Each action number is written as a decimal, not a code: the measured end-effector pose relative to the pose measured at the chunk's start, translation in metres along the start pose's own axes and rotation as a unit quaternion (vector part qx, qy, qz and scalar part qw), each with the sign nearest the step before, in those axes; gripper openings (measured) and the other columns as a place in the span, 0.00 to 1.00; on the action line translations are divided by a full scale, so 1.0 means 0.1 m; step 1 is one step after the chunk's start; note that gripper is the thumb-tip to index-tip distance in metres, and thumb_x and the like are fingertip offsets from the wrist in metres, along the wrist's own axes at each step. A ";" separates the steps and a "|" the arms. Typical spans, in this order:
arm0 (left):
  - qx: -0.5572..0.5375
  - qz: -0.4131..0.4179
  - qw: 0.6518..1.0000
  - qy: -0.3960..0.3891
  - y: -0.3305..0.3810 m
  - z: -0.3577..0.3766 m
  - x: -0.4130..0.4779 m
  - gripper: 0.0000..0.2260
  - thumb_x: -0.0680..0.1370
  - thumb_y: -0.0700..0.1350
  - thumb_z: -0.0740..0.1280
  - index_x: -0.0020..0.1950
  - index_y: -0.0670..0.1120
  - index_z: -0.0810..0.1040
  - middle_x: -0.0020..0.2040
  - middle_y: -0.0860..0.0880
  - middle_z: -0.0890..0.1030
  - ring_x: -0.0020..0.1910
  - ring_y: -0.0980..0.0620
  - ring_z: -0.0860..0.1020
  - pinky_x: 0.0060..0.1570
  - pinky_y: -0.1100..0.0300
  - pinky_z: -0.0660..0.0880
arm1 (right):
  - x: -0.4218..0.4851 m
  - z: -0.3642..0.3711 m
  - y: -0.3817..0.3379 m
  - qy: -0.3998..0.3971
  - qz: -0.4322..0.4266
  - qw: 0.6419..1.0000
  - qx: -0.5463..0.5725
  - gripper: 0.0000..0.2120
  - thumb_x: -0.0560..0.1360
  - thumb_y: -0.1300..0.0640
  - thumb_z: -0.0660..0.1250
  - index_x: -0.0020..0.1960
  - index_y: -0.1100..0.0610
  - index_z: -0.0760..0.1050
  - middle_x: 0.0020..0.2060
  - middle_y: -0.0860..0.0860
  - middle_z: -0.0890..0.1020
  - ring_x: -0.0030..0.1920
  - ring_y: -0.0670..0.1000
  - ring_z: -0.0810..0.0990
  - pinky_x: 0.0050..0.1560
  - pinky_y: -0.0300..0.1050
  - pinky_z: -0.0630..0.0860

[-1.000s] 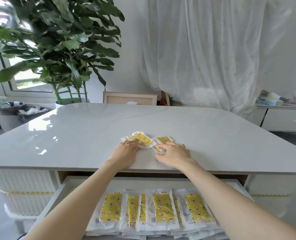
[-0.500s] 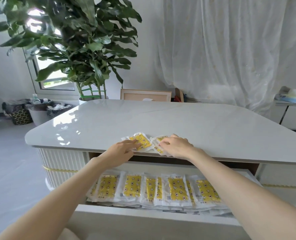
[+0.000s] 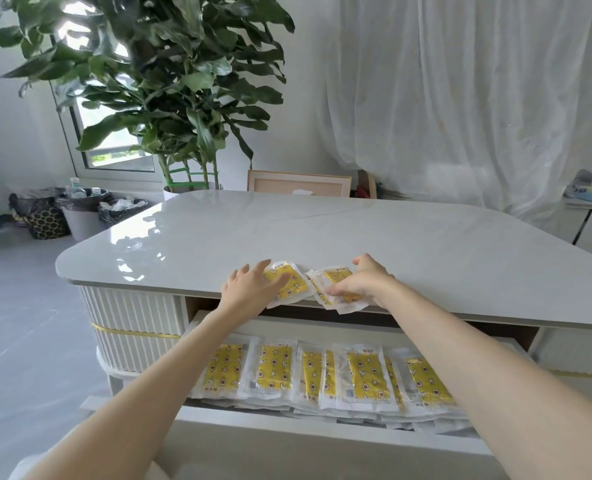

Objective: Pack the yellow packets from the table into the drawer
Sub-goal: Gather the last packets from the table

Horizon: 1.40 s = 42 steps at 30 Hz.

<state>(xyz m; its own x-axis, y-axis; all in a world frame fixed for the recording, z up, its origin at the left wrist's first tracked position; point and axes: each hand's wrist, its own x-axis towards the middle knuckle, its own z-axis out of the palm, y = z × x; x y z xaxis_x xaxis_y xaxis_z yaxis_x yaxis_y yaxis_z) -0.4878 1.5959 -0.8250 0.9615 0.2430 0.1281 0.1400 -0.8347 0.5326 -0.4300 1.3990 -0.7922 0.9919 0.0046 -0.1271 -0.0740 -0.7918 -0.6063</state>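
Head view: packets now overhang table, left grip flat, right grip holding them.

Home living room, glossy white table, potted plant, sheer curtain, window

We see bright daylight from the window at left glaring off the glossy table, with soft shadows, sharp focus and wide-angle bending toward the edges.
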 end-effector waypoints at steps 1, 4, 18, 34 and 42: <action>0.028 -0.014 0.999 -0.005 0.01 0.05 0.01 0.33 0.76 0.67 0.56 0.76 0.53 0.57 0.76 0.43 0.59 0.76 0.41 0.54 0.73 0.45 0.51 | 0.02 0.01 -0.01 -0.003 0.000 1.000 0.004 0.45 0.61 0.45 0.80 0.71 0.54 0.62 0.67 0.54 0.70 0.68 0.57 0.67 0.66 0.54 0.68; 0.063 -0.029 0.998 0.000 0.07 0.13 0.04 0.39 0.73 0.68 0.59 0.77 0.50 0.53 0.77 0.43 0.56 0.77 0.41 0.50 0.73 0.46 0.47 | 0.02 0.02 -0.03 -0.009 0.001 1.000 0.020 0.46 0.60 0.47 0.81 0.71 0.57 0.62 0.68 0.54 0.70 0.67 0.57 0.70 0.65 0.53 0.70; 0.043 -0.038 0.998 -0.003 0.13 -0.01 -0.10 0.22 0.77 0.60 0.60 0.71 0.57 0.68 0.71 0.53 0.67 0.69 0.45 0.59 0.60 0.52 0.60 | -0.05 0.03 -0.10 -0.013 0.034 0.997 0.061 0.53 0.57 0.51 0.83 0.73 0.59 0.57 0.68 0.56 0.69 0.67 0.58 0.69 0.65 0.52 0.71; -0.337 -0.115 0.926 0.128 0.15 0.05 -0.22 0.26 0.68 0.40 0.77 0.64 0.51 0.74 0.67 0.45 0.61 0.60 0.48 0.71 0.52 0.62 0.70 | -0.17 0.00 -0.09 0.020 0.012 0.994 0.104 0.51 0.59 0.55 0.83 0.73 0.55 0.56 0.66 0.55 0.71 0.65 0.57 0.71 0.58 0.49 0.72; -0.405 -0.152 0.895 0.110 0.15 -0.12 -0.44 0.27 0.67 0.40 0.78 0.65 0.51 0.75 0.69 0.43 0.62 0.53 0.49 0.69 0.55 0.61 0.68 | -0.27 -0.01 0.01 -0.007 0.037 0.976 0.214 0.38 0.57 0.59 0.83 0.61 0.65 0.68 0.53 0.53 0.78 0.60 0.54 0.77 0.58 0.45 0.72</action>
<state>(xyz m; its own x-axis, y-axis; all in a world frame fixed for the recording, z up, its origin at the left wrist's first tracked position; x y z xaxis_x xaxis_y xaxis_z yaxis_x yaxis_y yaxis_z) -0.5313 1.5784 -0.8126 0.8257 0.5640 -0.0105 0.0832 -0.1033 0.9912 -0.4570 1.3976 -0.7891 0.9809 -0.0331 -0.1919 -0.1853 -0.4624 -0.8671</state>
